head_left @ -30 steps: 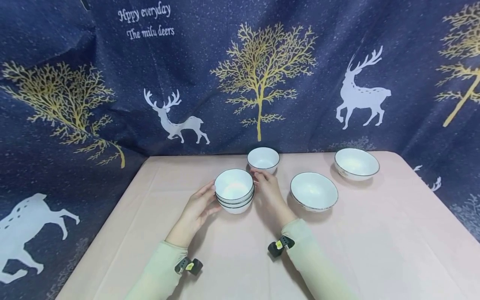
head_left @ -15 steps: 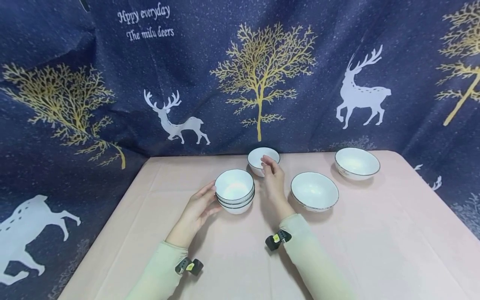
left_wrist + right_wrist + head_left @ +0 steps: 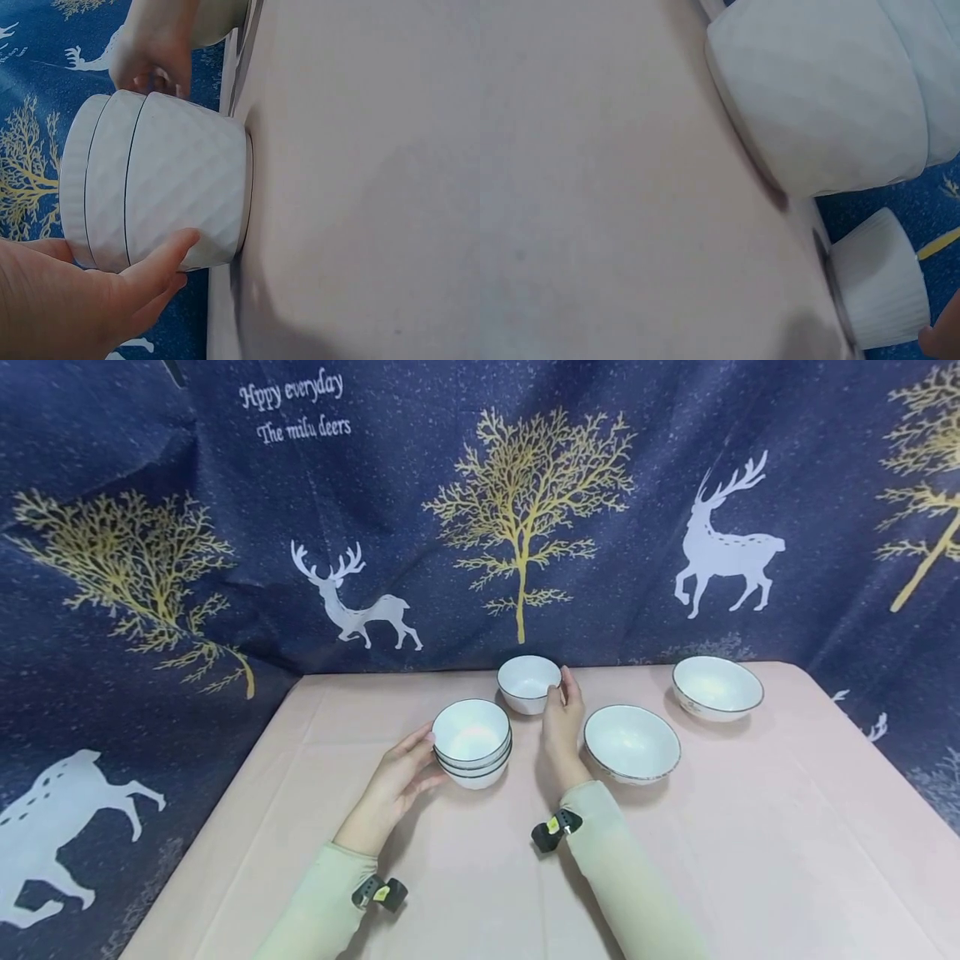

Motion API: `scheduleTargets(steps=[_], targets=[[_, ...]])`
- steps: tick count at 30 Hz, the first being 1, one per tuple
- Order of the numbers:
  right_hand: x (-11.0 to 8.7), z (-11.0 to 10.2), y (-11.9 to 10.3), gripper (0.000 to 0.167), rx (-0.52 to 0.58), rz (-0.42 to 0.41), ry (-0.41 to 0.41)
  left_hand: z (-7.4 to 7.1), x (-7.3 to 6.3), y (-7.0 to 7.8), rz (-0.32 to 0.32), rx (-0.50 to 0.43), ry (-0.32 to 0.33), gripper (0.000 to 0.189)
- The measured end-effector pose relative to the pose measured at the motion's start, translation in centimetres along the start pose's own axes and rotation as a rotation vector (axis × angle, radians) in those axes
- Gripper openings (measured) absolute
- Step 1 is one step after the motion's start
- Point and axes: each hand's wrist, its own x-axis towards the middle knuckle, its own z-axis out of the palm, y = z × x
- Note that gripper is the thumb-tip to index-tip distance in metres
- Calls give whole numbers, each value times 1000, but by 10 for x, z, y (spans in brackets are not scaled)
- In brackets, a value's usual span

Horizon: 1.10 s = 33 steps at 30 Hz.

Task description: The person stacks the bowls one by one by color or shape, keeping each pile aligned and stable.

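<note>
A stack of white, dark-rimmed bowls (image 3: pixel 471 737) stands near the middle of the table. My left hand (image 3: pixel 392 783) holds it from the left, thumb near the upper rims and fingers lower along the side. In the left wrist view the stacked bowls (image 3: pixel 184 169) show a quilted diamond pattern. Behind and right of the stack is a small white bowl (image 3: pixel 527 681). My right hand (image 3: pixel 564 720) grips its right side, thumb in front and fingers round the rim. The right wrist view shows a fingertip at the rim of this ribbed bowl (image 3: pixel 881 281).
Two wider white bowls stand on the right: one nearer bowl (image 3: pixel 632 743) close beside my right hand, one farther bowl (image 3: pixel 717 687) at the back right. A pale pink cloth covers the table (image 3: pixel 465 877). A dark blue printed curtain (image 3: pixel 465 610) hangs behind its back edge.
My right hand has left the right side of the stack, passed over the front of the small back bowl and come to its right rim. My left hand stays on the stack.
</note>
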Motion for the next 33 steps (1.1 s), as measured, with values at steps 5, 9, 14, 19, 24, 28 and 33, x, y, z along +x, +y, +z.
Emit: scheduleTargets(steps=[5, 9, 14, 19, 24, 28, 33], targets=[[4, 1, 6, 51, -31, 75, -23, 0, 1, 1, 1, -7, -4, 51], [8, 3, 10, 54, -39, 139, -51, 0, 1, 1, -1, -10, -3, 51], [11, 5, 11, 58, -22, 222, -69, 0, 1, 2, -3, -15, 1, 51], [15, 5, 13, 61, 11, 289, -81, 0, 1, 1, -5, -7, 1, 51], [16, 3, 15, 66, 19, 327, -111, 0, 1, 1, -2, -5, 0, 50], [15, 1, 16, 69, -39, 313, -130, -1, 1, 1, 0, -7, 3, 50], [14, 1, 18, 70, -58, 315, -147, -1, 1, 0, 4, -7, 2, 50]])
